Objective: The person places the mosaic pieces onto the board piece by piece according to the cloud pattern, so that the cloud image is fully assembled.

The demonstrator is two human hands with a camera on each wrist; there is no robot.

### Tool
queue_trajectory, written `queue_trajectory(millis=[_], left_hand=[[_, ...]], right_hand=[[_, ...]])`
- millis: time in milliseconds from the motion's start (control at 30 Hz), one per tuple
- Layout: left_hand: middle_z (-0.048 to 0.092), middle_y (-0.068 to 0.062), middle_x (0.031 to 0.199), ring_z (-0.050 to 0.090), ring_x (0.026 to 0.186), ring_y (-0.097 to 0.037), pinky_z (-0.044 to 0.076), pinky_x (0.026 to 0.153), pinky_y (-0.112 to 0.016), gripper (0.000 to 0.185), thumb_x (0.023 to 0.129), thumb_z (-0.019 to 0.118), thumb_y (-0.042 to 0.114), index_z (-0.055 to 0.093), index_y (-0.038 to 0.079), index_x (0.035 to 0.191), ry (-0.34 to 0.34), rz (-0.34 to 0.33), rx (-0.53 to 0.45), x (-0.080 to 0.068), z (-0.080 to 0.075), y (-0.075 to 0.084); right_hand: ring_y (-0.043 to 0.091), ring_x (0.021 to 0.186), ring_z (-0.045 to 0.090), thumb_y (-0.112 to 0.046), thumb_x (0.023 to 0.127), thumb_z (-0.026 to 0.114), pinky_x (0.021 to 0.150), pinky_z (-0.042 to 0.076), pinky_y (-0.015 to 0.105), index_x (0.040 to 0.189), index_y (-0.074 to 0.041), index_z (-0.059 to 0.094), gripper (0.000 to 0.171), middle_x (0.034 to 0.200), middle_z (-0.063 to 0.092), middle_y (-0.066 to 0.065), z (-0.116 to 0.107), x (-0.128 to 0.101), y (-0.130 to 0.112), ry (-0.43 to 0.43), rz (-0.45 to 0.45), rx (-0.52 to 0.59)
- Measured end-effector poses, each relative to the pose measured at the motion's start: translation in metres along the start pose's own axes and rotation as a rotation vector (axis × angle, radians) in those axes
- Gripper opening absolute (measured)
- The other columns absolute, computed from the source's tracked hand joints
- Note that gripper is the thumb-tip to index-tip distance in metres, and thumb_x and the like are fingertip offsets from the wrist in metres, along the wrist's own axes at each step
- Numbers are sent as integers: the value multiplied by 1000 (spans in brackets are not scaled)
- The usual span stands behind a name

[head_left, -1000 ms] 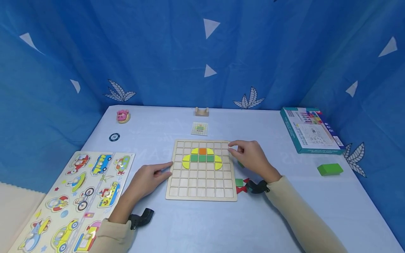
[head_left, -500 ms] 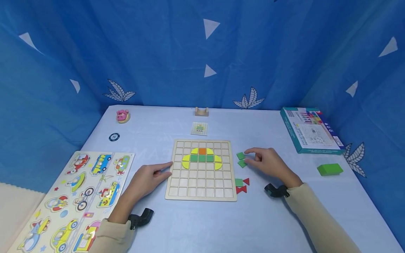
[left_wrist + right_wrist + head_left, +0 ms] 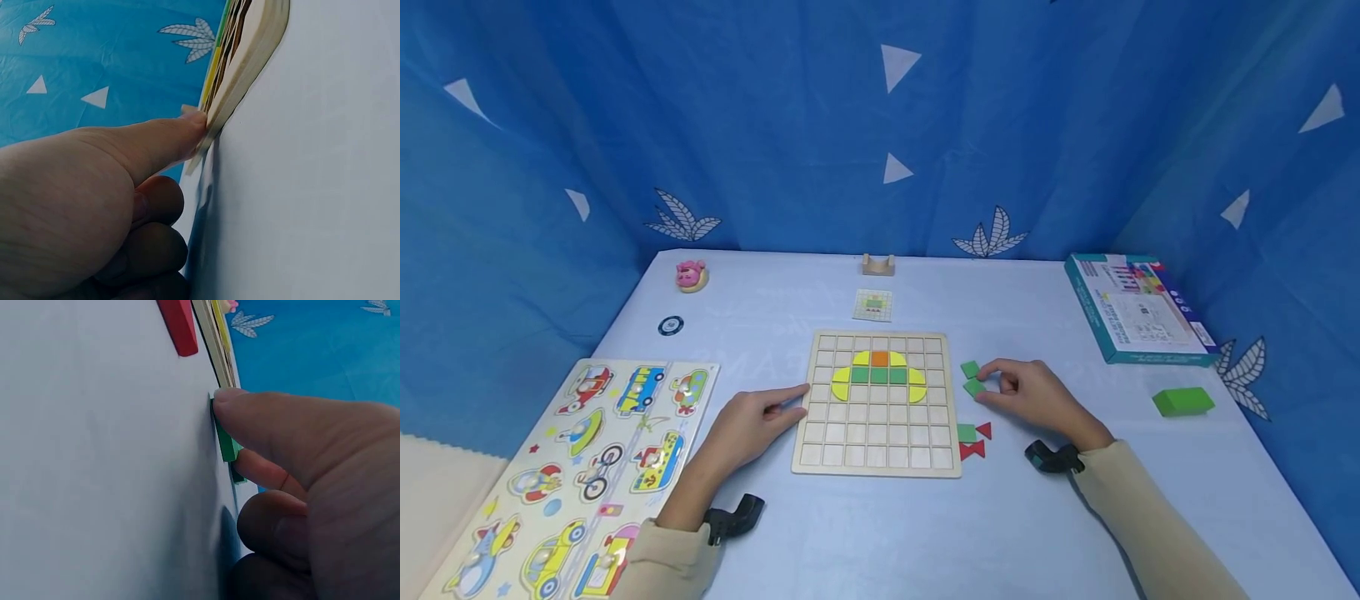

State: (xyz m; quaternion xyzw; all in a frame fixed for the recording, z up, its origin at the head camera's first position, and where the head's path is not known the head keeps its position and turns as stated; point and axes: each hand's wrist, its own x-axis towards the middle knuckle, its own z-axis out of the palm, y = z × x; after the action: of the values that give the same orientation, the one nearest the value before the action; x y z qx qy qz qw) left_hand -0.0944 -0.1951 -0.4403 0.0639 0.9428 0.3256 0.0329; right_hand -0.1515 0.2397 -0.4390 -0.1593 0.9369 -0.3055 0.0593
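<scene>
Blue cloth printed with white triangles and leaves hangs behind and beside a pale blue worktop [image 3: 865, 533]. At its middle lies a square wooden grid board [image 3: 877, 404], which holds a small figure in its upper rows: yellow curved pieces at the sides and top, one orange square at the top centre and a row of green squares below it; the remaining cells are bare wood. A teal cardboard box [image 3: 1131, 310] sits closed at the far right, with a green rectangular block [image 3: 1182, 402] lying near it. A vehicle-picture peg puzzle [image 3: 580, 467] fills the near left corner.

The left hand [image 3: 747, 425] rests on the worktop, its straight index finger touching the left edge of the board while the other fingers curl loosely underneath. The right hand [image 3: 1037, 398] lies right of the board, thumb and index finger pinching the nearer of two green square tiles [image 3: 975, 387]; the second green tile [image 3: 970, 369] lies just beyond it. A green tile and red triangular pieces [image 3: 972, 440] sit by the board's near right corner.

Compared with half a second ago, the right hand's fingers have closed onto the tile; the left hand has not moved.
</scene>
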Motion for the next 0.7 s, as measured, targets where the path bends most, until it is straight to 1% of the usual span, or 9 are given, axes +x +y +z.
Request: queue_trajectory(millis=[267,500,700], left_hand=[[42,4,56,39,52,-15,31,52,-29,43,93,77,34,70,24,135,1,-10,3,0,-1,1],[42,3,56,39,52,-15,31,51,-29,43,93,77,33,70,23,135,4,-10,7,-1,0,1],[43,3,56,40,52,-15,31,51,-29,43,93,76,34,70,23,135,2,-11,3,-1,0,1]], right_hand=[[16,55,49,-34,84,86,53,35,29,113,-21,74,34,59,46,-4,2,1,-1,2,-25,-7],[16,56,48,-33,84,86,53,35,29,115,-22,73,35,59,46,-5,3,0,1,-4,-27,-18],[16,56,49,-34,85,85,53,35,28,112,-23,73,32,59,47,-4,2,1,-2,-25,-18,-25]])
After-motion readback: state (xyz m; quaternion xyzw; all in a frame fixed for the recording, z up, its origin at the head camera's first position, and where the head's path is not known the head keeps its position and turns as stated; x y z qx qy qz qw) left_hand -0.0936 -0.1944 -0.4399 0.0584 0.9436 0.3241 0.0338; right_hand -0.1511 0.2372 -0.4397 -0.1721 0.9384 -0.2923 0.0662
